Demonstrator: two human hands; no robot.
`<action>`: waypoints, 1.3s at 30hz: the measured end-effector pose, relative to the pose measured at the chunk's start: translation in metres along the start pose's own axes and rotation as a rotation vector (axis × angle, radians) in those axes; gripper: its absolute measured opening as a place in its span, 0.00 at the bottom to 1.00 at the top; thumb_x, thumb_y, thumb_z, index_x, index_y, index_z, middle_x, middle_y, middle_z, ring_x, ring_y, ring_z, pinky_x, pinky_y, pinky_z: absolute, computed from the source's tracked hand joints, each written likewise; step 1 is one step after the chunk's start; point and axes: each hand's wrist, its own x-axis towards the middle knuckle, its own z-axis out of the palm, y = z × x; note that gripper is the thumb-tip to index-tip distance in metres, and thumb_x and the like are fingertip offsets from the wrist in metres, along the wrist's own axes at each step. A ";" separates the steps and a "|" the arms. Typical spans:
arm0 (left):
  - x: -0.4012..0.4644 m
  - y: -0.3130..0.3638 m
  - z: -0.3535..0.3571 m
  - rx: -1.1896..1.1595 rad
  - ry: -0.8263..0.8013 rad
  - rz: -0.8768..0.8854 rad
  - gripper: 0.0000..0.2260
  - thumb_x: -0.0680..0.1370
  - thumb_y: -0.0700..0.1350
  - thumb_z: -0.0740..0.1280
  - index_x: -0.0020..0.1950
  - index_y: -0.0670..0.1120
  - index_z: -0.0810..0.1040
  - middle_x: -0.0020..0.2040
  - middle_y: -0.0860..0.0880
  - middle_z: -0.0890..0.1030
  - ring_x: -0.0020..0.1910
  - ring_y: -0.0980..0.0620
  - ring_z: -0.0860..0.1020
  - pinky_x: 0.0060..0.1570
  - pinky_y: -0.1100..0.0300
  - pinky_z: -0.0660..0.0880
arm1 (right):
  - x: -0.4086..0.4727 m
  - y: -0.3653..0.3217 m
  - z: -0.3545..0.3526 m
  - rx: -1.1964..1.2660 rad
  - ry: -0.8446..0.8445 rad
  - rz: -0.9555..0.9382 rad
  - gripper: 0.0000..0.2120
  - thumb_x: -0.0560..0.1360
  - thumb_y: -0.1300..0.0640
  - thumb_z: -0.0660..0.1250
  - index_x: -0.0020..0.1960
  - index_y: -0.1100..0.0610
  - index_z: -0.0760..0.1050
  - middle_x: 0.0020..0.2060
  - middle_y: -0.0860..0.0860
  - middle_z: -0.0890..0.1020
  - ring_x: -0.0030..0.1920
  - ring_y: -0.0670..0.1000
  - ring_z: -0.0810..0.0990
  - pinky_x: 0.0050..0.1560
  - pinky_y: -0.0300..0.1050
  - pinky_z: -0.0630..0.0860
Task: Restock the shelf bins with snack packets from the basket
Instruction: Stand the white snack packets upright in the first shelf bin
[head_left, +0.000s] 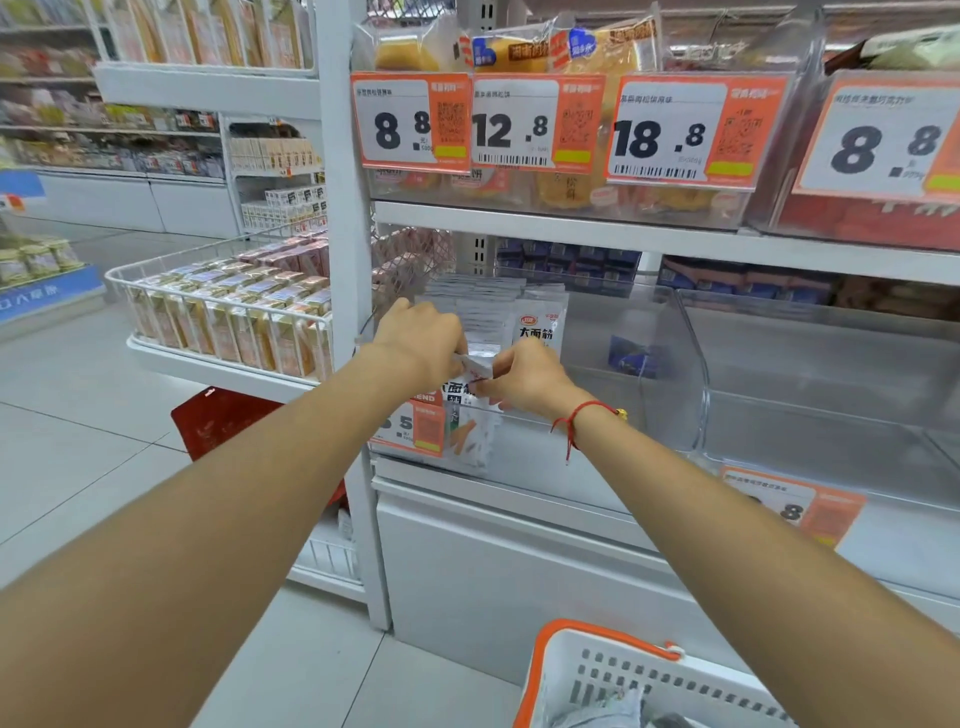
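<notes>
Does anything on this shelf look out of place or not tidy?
Yes. The clear bin right of the white snack packets holds only one dark blue packet, lying tilted. One white packet hangs down over the bin front, below both hands.

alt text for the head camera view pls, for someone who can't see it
Both hands, left and right, grip a white snack packet at the front of a clear shelf bin already holding upright white packets. Orange price tags line the shelf above, and a white basket with an orange rim sits at the lower edge.
</notes>
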 end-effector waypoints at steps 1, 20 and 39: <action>0.000 0.000 0.002 -0.005 0.002 -0.005 0.13 0.79 0.53 0.64 0.62 0.54 0.79 0.58 0.49 0.80 0.61 0.47 0.72 0.60 0.54 0.61 | 0.002 0.001 0.002 0.001 0.008 0.003 0.15 0.68 0.56 0.75 0.40 0.70 0.80 0.41 0.66 0.82 0.36 0.52 0.75 0.51 0.60 0.78; -0.076 0.044 -0.042 -0.539 0.106 -0.193 0.13 0.78 0.45 0.63 0.61 0.53 0.77 0.56 0.54 0.81 0.56 0.48 0.78 0.46 0.58 0.71 | -0.097 0.001 -0.041 0.342 0.122 0.013 0.05 0.74 0.61 0.70 0.49 0.55 0.80 0.41 0.51 0.81 0.39 0.49 0.79 0.44 0.45 0.78; -0.199 0.250 0.093 -0.790 -0.670 -0.116 0.15 0.79 0.42 0.59 0.61 0.41 0.78 0.62 0.42 0.78 0.60 0.40 0.77 0.56 0.52 0.75 | -0.307 0.192 -0.018 0.132 -0.283 0.595 0.10 0.75 0.59 0.67 0.51 0.66 0.80 0.35 0.53 0.80 0.31 0.46 0.76 0.29 0.34 0.72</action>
